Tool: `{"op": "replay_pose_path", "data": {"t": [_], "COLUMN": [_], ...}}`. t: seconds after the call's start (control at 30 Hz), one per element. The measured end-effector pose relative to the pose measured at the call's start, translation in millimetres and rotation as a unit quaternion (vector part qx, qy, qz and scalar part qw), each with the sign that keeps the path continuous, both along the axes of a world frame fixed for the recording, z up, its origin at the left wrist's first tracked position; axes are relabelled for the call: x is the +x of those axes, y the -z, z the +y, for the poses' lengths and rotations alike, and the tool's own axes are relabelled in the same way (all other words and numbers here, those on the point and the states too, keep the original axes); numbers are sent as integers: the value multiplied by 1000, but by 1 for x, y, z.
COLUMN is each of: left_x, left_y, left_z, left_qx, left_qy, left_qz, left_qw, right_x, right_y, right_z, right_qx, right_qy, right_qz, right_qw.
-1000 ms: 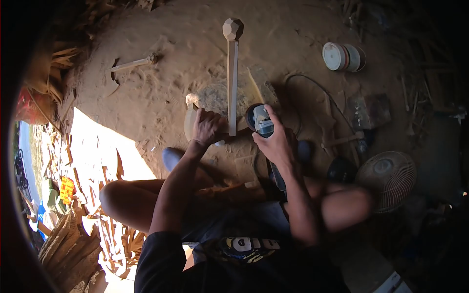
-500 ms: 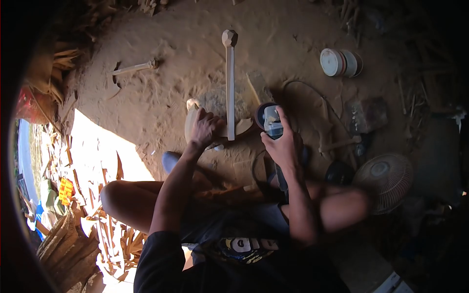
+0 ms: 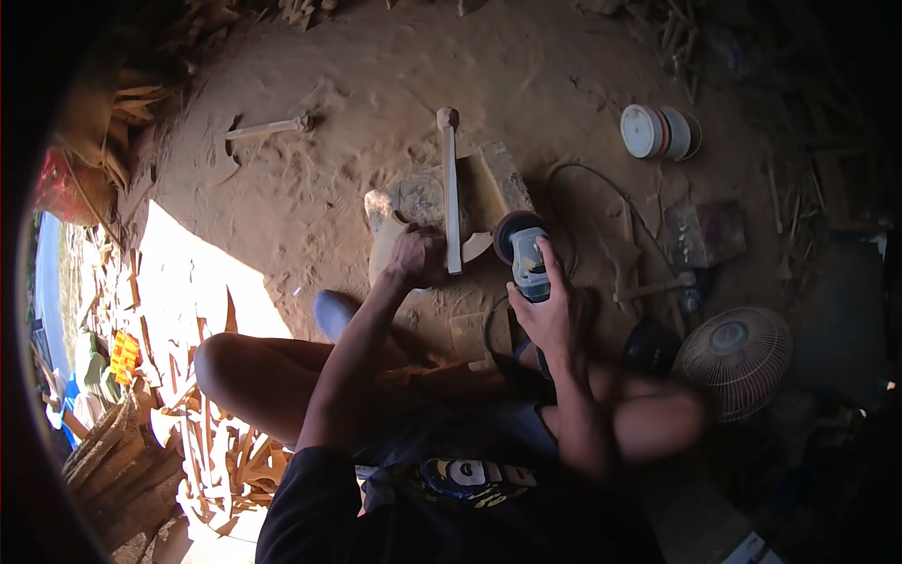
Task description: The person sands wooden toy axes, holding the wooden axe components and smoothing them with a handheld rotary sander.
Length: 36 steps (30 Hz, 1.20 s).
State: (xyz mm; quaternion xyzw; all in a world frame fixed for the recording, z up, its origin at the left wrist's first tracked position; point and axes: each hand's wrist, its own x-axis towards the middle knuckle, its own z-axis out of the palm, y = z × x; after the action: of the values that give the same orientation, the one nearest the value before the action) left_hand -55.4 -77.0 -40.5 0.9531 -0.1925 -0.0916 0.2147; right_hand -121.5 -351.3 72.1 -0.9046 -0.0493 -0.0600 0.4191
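Observation:
My left hand (image 3: pixel 415 258) is closed around the blade end of a pale wooden axe (image 3: pixel 450 193). The axe's long handle points away from me and ends in a faceted knob; its curved blade shows on both sides of the handle's near end. In my right hand (image 3: pixel 549 318) is an angle grinder (image 3: pixel 530 258) with a round brown disc, just right of the axe blade. The disc looks apart from the wood. Under the axe lie a stone-like block (image 3: pixel 418 195) and a wooden block (image 3: pixel 507 179).
Another wooden axe (image 3: pixel 268 130) lies on the dusty ground at the far left. A white bucket (image 3: pixel 643 132) rests on its side at the right. A cable (image 3: pixel 611 185) curves past the grinder. A round fan (image 3: pixel 738 362) stands near my right knee, and wood scraps (image 3: pixel 225 461) are piled at the left.
The axe's knobbed end has dropped lower and nearer to me. The grinder has shifted slightly right and toward me, and its disc shows more. Both hands keep their hold.

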Motion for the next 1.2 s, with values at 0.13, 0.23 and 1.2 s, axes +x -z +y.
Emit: {"op": "replay_pose_path", "data": {"t": [0.13, 0.23, 1.2], "left_x": [-3, 0, 3], "left_y": [8, 8, 7], "left_z": [5, 6, 9], "left_qx": [22, 22, 17], "left_qy": [17, 26, 36], "left_qz": [3, 12, 27], "left_qw": [1000, 999, 999], "right_x": [-13, -21, -22], "right_y": [6, 12, 15], "right_z": [3, 9, 30], "right_qx": [-43, -66, -149], "right_qy": [-42, -72, -33], "right_qz": [35, 11, 64], "right_qw": [998, 995, 986]}}
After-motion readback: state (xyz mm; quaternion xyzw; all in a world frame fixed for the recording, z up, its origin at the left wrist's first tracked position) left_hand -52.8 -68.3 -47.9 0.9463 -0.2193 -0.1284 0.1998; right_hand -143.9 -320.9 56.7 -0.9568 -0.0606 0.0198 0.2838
